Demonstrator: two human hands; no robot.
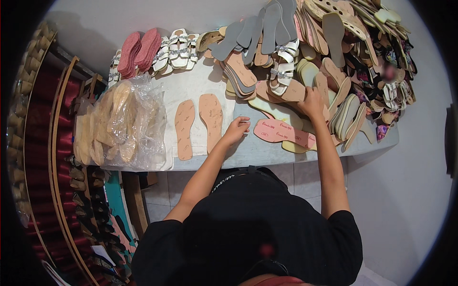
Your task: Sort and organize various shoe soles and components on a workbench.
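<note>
Two tan insoles, a left one point(184, 128) and a right one point(211, 121), lie side by side on the table, toes away from me. Just right of them my left hand point(236, 130) hovers near the table edge, fingers loosely bent and apart, holding nothing. My right hand point(312, 103) reaches into the heap of insoles, its fingers closed at the end of a tan insole point(290, 90); part of the grip is hidden. Below that hand lies a pink printed insole point(281, 130), partly over a yellowish one point(293, 147). A white sandal point(280, 78) rests against the tan insole.
A clear plastic bag point(124, 124) of wooden-looking sole shapes stands at the left. Along the back are red soles point(131, 52) and white sandals point(179, 50). Grey insoles point(262, 28) and mixed footwear pile up at the right. A rack of shoe lasts point(33, 86) lines the left wall.
</note>
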